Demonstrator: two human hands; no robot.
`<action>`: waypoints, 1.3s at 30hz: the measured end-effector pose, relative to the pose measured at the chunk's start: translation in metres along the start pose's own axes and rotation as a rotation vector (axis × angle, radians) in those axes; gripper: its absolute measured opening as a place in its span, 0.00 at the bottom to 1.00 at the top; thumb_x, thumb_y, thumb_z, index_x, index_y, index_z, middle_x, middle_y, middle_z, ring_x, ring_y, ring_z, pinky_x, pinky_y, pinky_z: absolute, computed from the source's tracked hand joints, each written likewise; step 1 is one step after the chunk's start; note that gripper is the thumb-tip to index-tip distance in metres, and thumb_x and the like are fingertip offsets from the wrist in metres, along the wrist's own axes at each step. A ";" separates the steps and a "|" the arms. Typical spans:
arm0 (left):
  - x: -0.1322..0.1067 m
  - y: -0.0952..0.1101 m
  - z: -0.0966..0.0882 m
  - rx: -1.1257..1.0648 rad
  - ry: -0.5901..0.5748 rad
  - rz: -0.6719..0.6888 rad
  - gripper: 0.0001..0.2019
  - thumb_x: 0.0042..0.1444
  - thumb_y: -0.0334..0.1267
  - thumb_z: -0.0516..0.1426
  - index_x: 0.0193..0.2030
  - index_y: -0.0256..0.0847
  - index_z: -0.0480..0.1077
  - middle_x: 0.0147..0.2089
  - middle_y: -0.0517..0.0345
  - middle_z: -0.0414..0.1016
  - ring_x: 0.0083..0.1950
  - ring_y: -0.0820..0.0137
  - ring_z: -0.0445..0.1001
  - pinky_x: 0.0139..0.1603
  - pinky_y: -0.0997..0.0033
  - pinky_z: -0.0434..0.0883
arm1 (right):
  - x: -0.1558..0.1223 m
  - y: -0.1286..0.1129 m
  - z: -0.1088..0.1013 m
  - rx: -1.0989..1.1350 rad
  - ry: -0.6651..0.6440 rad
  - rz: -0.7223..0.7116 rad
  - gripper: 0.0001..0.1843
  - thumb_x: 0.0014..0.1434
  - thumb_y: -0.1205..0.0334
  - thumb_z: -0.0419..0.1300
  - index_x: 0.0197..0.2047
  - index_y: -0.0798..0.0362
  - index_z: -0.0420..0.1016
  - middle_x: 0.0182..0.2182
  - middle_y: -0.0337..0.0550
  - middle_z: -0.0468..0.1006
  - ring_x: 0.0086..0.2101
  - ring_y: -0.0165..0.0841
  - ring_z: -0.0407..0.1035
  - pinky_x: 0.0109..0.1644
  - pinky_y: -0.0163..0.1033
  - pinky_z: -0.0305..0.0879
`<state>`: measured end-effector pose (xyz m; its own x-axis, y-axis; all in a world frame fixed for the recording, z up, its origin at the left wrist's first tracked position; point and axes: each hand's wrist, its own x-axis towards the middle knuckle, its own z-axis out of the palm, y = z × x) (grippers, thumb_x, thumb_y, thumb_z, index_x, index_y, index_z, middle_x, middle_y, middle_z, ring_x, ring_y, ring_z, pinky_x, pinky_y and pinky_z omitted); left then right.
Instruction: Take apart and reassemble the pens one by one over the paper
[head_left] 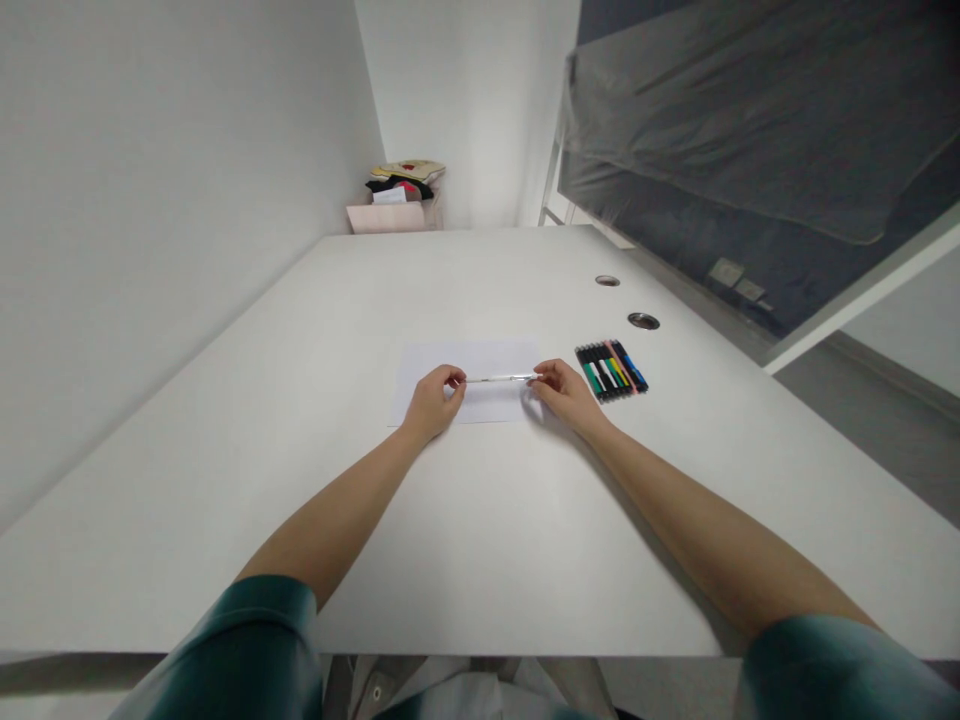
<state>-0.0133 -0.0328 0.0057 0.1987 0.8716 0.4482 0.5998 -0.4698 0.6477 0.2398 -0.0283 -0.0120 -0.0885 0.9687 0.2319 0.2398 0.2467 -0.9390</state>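
At the white bench's (450, 520) far end I saw a pale pink box (386, 219) holding yellow and black items (409, 170); multicoloured black-ended pens (611, 371) lay beside the right hand (568, 393). It and the left hand (433, 402) were pinched on a slim whitish stick (499, 379), its marks unreadably small, above a white paper sheet (480, 408)

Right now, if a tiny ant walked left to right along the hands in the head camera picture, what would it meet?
Left hand → thin whitish stick, maybe a pen → right hand → row of colourful pens.
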 end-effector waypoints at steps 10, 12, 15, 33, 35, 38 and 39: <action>0.001 -0.002 0.004 0.070 0.011 0.224 0.07 0.62 0.35 0.52 0.41 0.39 0.69 0.38 0.52 0.75 0.39 0.67 0.72 0.46 0.64 0.71 | -0.008 -0.011 0.001 -0.434 0.010 -0.216 0.15 0.56 0.57 0.55 0.44 0.55 0.74 0.32 0.45 0.76 0.29 0.34 0.66 0.35 0.40 0.63; 0.000 -0.001 0.004 0.082 -0.007 0.234 0.07 0.64 0.36 0.50 0.41 0.39 0.69 0.38 0.52 0.74 0.40 0.67 0.72 0.46 0.64 0.70 | -0.010 -0.013 0.001 -0.492 -0.045 -0.258 0.16 0.58 0.59 0.54 0.46 0.55 0.74 0.33 0.46 0.76 0.29 0.34 0.67 0.36 0.40 0.63; 0.000 0.000 0.003 0.105 -0.044 0.225 0.09 0.65 0.38 0.48 0.40 0.39 0.68 0.37 0.52 0.73 0.40 0.67 0.71 0.46 0.64 0.69 | -0.013 -0.016 0.003 -0.578 -0.120 -0.331 0.16 0.61 0.60 0.52 0.48 0.55 0.74 0.35 0.47 0.77 0.31 0.35 0.68 0.38 0.40 0.64; 0.003 0.006 0.003 0.108 -0.141 0.030 0.23 0.67 0.48 0.40 0.21 0.42 0.52 0.19 0.62 0.56 0.25 0.72 0.59 0.31 0.68 0.58 | -0.009 -0.008 0.004 -0.635 -0.101 -0.572 0.11 0.65 0.61 0.52 0.46 0.52 0.74 0.38 0.50 0.78 0.40 0.39 0.73 0.44 0.44 0.70; 0.002 0.006 0.003 0.068 -0.148 -0.018 0.25 0.66 0.50 0.40 0.20 0.42 0.54 0.18 0.63 0.57 0.23 0.72 0.59 0.30 0.69 0.57 | -0.009 -0.008 0.004 -0.638 -0.099 -0.586 0.10 0.64 0.62 0.53 0.45 0.52 0.74 0.38 0.49 0.78 0.39 0.39 0.73 0.44 0.44 0.71; 0.001 0.006 0.004 -0.029 -0.150 -0.111 0.27 0.66 0.53 0.40 0.19 0.42 0.58 0.17 0.62 0.60 0.22 0.72 0.62 0.29 0.70 0.60 | -0.008 -0.008 0.003 -0.637 -0.092 -0.608 0.09 0.64 0.63 0.54 0.43 0.51 0.74 0.38 0.49 0.78 0.39 0.38 0.73 0.44 0.44 0.71; 0.000 0.006 0.004 -0.055 -0.157 -0.131 0.28 0.66 0.53 0.40 0.19 0.41 0.59 0.17 0.62 0.62 0.22 0.72 0.64 0.30 0.70 0.62 | -0.008 -0.008 0.003 -0.633 -0.085 -0.615 0.08 0.63 0.64 0.54 0.43 0.51 0.74 0.38 0.49 0.78 0.39 0.38 0.73 0.43 0.44 0.71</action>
<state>-0.0066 -0.0348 0.0073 0.2432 0.9347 0.2591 0.5859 -0.3545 0.7287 0.2354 -0.0382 -0.0074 -0.4433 0.6606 0.6059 0.6140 0.7162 -0.3316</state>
